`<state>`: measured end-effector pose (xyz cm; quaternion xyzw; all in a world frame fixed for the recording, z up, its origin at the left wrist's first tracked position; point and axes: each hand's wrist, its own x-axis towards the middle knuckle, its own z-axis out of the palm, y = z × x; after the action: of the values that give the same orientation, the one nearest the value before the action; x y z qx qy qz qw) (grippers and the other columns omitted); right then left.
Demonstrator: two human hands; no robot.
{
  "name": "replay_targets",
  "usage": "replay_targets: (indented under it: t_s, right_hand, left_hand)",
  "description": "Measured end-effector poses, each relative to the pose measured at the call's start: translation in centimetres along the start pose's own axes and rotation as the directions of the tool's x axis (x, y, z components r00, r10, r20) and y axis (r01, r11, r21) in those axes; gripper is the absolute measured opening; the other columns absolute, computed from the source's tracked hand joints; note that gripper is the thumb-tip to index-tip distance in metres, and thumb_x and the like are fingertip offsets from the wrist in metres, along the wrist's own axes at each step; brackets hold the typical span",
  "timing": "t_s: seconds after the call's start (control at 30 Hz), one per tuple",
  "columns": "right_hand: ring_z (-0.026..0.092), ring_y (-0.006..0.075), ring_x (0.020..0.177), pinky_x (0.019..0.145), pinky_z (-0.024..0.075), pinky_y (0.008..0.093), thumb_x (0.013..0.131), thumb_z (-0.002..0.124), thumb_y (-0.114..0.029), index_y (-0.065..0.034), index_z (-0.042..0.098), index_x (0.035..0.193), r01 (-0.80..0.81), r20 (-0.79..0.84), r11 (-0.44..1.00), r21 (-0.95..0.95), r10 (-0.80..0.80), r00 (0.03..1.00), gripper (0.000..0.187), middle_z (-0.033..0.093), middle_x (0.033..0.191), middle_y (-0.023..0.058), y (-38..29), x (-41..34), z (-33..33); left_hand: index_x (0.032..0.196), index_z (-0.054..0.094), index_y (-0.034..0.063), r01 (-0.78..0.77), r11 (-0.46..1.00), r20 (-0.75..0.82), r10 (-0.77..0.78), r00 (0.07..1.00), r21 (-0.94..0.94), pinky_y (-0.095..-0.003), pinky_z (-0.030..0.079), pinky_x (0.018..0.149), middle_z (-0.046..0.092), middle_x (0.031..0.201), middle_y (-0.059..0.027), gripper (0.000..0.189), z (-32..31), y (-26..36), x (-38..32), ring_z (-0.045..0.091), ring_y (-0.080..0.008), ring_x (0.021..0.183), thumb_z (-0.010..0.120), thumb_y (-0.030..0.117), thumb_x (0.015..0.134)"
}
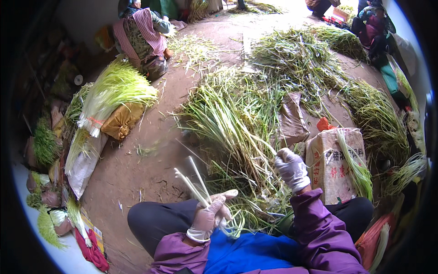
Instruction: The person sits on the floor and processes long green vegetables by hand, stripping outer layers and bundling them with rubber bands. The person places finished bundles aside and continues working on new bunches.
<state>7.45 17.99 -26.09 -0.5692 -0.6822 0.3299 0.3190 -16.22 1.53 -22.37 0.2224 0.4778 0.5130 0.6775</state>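
Note:
My left hand [210, 214], in a thin whitish glove, grips several pale leafy stalks [193, 185]; their white ends point up and away, and their green tips curl below the palm. My right hand [292, 167], gloved too, is closed at the near right edge of a large heap of long green stalks [226, 120]. A stalk end meets its fingers, but whether the hand holds it cannot be told. Beside it stands a woven sack block [335, 164] bearing writing, with a strand bunch [356, 167] draped over it. A blue apron [249, 251] covers my lap.
A tied bundle of yellow-green stalks [116, 92] lies at the left on a white sack [85, 164] and a brown bag [124, 120]. A person [143, 37] crouches at the upper left; others sit at the upper right. More stalk heaps [297, 54] lie beyond.

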Motion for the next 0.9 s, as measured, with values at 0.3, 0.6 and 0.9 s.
replay_targets:
  t_s: [0.3,0.6,0.9]
  right_hand:
    - [0.062,0.0337,0.062,0.054,0.0490,0.0374,0.081,0.068,-0.011,-0.0095,0.063,0.088,0.474,0.417,0.835,0.279,-0.550,0.724,0.009,0.060,0.069,0.0152,-8.3,-8.5,0.3]
    - [0.060,0.0117,0.093,0.085,0.0485,0.0266,0.092,0.065,-0.021,0.0001,0.059,0.118,-0.654,0.755,0.412,0.634,-0.146,0.640,0.034,0.064,0.106,0.0047,-6.3,-10.0,1.4]
    - [0.063,0.0141,0.085,0.080,0.0496,0.0290,0.090,0.066,-0.014,-0.0025,0.066,0.100,-0.608,0.650,0.324,0.725,-0.030,0.759,0.015,0.068,0.093,0.0063,-6.3,-9.0,3.3]
  left_hand:
    - [0.108,0.065,-0.0013,0.239,0.956,-0.089,-0.256,0.962,-0.172,-0.0189,0.038,0.037,0.058,0.057,-0.0012,0.036,0.2,-1.9,2.0,0.049,-0.0061,0.041,0.050,0.030,0.100]
    - [0.114,0.060,-0.0024,0.036,0.998,0.131,-0.028,0.991,-0.060,-0.0168,0.038,0.035,0.065,0.063,-0.0090,0.032,0.6,-0.8,-0.2,0.053,-0.0088,0.040,0.048,0.025,0.101]
    - [0.094,0.061,0.0009,-0.025,0.945,0.075,0.000,0.997,0.327,-0.0178,0.030,0.039,0.067,0.066,-0.0093,0.027,1.7,-0.8,-1.0,0.052,-0.0062,0.045,0.050,0.024,0.100]
